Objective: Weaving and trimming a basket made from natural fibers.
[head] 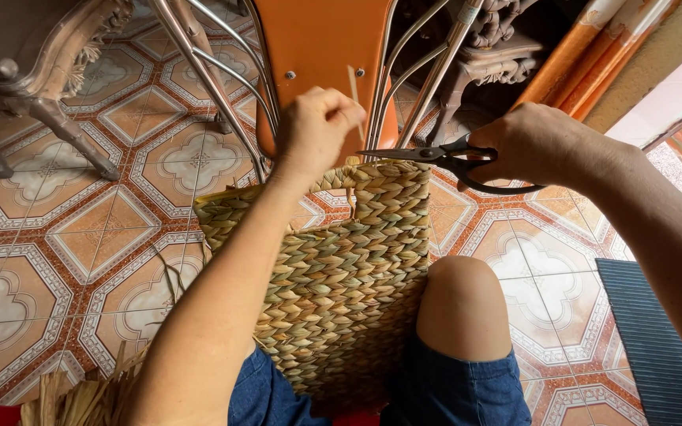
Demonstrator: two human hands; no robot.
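A woven straw basket (341,268) of braided green-tan fibre rests between my knees, its rim at the top. My left hand (317,126) pinches a thin straw strand (354,95) that sticks up from the rim and holds it taut. My right hand (530,146) grips black-handled scissors (436,158), whose blades point left, apart at the tips, close to the base of the strand just above the rim.
An orange chair (317,47) with chrome legs stands right behind the basket. Carved wooden furniture legs (57,118) stand at the left on the patterned tile floor (80,237). Loose dry straw (80,398) lies at bottom left; a striped dark mat (649,339) lies at the right.
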